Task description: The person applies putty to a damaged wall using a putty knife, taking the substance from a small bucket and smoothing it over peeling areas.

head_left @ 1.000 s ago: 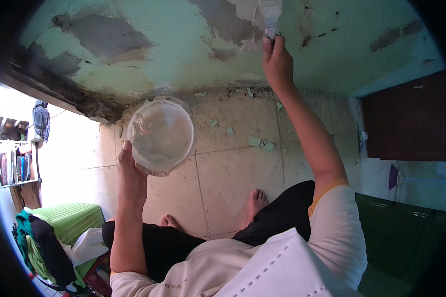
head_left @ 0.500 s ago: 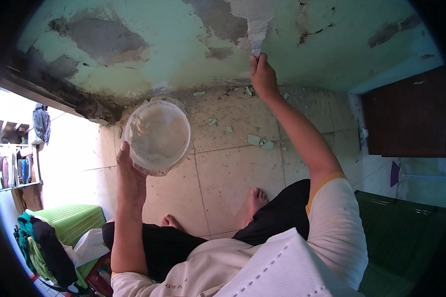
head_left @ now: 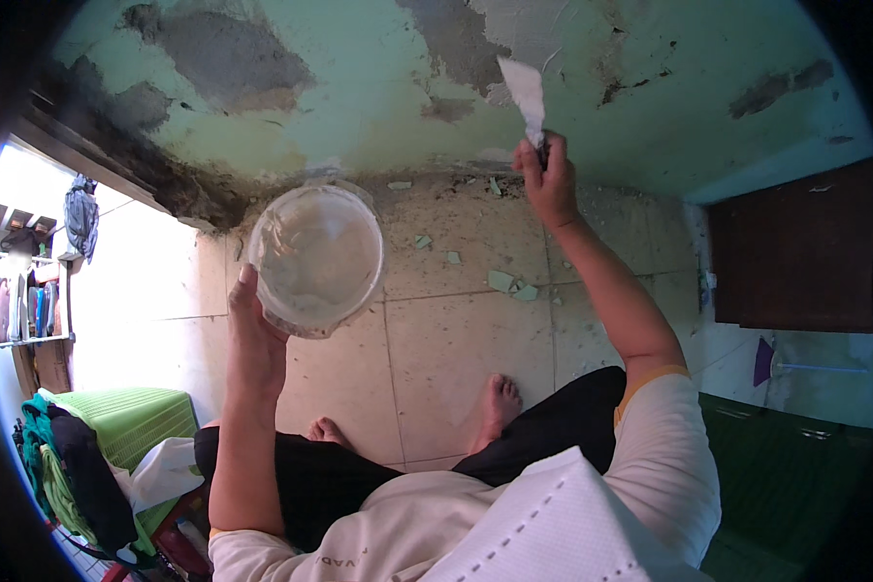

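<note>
My left hand (head_left: 255,315) grips the near left side of a round white bucket (head_left: 378,254), thumb up against its rim. Pale, wet filler (head_left: 325,247) coats the inside. In my right hand (head_left: 553,184) is a putty knife (head_left: 525,89), its blade pointing up and covered with white filler. The blade is close to the green wall (head_left: 359,107); whether it touches cannot be made out. Behind the blade tip, a smeared white patch (head_left: 524,29) lies beside bare grey plaster (head_left: 451,44).
Green paint flakes (head_left: 501,280) and crumbs lie on the tiled floor (head_left: 456,339) between my bare feet and the wall. To the left are a green plastic stool-like piece (head_left: 136,422) and piled clothes (head_left: 82,475). A dark brown panel (head_left: 795,233) stands at right.
My right hand has drawn the putty knife down and slightly right, off the white patch, its blade now tilted left. The bucket has shifted slightly in view, still held in my left hand.
</note>
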Motion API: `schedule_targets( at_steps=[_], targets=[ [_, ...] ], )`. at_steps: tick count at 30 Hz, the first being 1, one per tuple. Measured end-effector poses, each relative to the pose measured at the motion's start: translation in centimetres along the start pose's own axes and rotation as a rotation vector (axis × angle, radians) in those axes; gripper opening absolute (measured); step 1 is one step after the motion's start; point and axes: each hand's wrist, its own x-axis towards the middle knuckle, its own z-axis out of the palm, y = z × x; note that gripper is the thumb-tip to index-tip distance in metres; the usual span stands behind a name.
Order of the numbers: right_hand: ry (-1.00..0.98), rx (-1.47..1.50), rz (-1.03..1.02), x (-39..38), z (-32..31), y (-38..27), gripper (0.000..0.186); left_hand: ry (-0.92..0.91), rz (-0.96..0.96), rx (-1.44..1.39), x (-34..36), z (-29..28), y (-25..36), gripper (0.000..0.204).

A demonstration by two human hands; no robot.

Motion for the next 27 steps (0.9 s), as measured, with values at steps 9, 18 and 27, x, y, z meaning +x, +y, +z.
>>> schedule_targets(
  at_steps=[9,18,27],
  targets=[
    [0.054,0.004,0.129,-0.3,2.1,3.7,0.031,0.015,-0.016,0.003,-0.1,-0.5,0.3,0.063],
    [0.074,-0.142,0.153,1.7,4.7,5.5,0.029,0.045,-0.044,0.000,0.3,-1.2,-0.4,0.063],
    [0.008,-0.156,0.256,1.9,4.9,7.4,0.029,0.082,-0.085,-0.023,0.7,-1.6,-0.7,0.061]
  ],
)
